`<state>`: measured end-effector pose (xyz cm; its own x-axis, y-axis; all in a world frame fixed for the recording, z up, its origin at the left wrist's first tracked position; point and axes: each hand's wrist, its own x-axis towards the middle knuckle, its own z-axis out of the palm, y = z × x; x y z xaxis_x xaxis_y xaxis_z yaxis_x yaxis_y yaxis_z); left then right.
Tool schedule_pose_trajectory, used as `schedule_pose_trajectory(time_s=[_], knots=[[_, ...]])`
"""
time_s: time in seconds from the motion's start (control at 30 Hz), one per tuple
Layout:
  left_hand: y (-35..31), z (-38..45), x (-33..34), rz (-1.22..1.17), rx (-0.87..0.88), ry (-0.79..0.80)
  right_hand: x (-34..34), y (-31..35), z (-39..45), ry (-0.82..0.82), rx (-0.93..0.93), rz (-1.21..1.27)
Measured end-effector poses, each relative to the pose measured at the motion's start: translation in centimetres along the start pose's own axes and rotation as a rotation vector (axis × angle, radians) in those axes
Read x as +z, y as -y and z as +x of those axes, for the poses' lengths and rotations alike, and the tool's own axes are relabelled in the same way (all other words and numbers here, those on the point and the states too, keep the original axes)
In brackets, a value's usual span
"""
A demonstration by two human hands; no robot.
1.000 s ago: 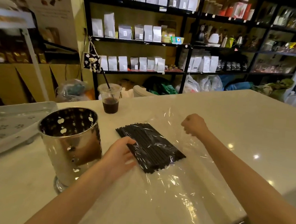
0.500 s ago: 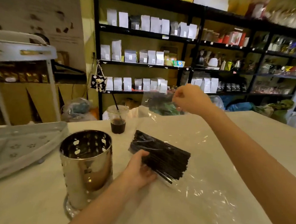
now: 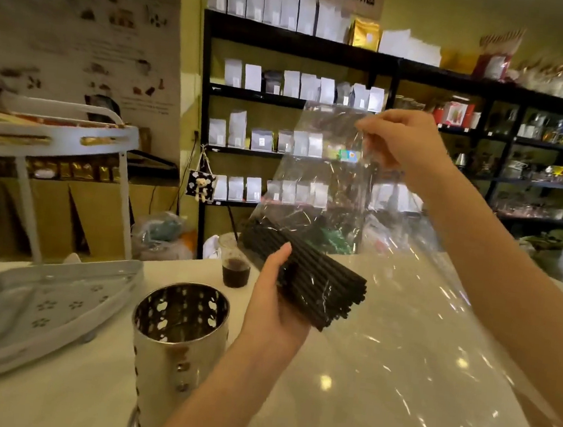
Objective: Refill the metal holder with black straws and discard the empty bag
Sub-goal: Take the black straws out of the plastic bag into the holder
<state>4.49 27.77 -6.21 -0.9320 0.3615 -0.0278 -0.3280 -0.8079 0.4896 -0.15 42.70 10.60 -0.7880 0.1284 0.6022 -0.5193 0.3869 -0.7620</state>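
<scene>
Black straws [image 3: 305,277] sit bundled in my left hand [image 3: 273,302], its grip curled round them above the bench [image 3: 377,377]; my right hand [image 3: 405,146] pinches the clear bag [image 3: 324,183] up high, beside the metal holder [image 3: 179,344].

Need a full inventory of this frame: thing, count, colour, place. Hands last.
straws: one bundle, black, lifted above the counter, partly inside the bag
plastic bag: one, clear, raised over the counter
metal holder: one, silver, perforated, upright at the counter's near left
counter: one, white, glossy
drink cup: one, clear with dark liquid, behind the straws
tray: one, white, left on the counter
shelving: black, back wall, holding many white pouches
left hand: grips the straws from beneath
right hand: pinches the bag's top edge
</scene>
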Motion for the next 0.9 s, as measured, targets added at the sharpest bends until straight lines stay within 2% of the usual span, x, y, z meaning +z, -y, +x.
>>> schedule_pose_trajectory(time_s=[0.1, 0.3, 0.5, 0.63, 0.77, 0.9], knots=[[-3.1, -0.8, 1.5, 0.083, 0.099, 0.035, 0.4, 1.2, 0.6, -0.037, 0.005, 0.114], [-10.0, -1.4, 1.4, 0.308, 0.22, -0.109, 2.4, 1.7, 1.4, 0.018, -0.009, 0.159], [-15.9, -0.1, -0.1, 0.564, 0.205, -0.292, 5.5, 0.1, 2.1, 0.086, 0.082, 0.19], [-18.8, 0.9, -1.1, 0.669, 0.22, -0.353, 7.4, -1.8, 2.6, 0.104, 0.143, 0.221], [-21.2, 1.7, -1.0, 0.779, 0.256, -0.351, 8.8, -2.8, 3.3, 0.091, 0.165, 0.212], [-22.5, 2.7, -0.3, 0.847, 0.288, -0.317, 9.3, -2.4, 4.0, 0.07, 0.133, 0.309]])
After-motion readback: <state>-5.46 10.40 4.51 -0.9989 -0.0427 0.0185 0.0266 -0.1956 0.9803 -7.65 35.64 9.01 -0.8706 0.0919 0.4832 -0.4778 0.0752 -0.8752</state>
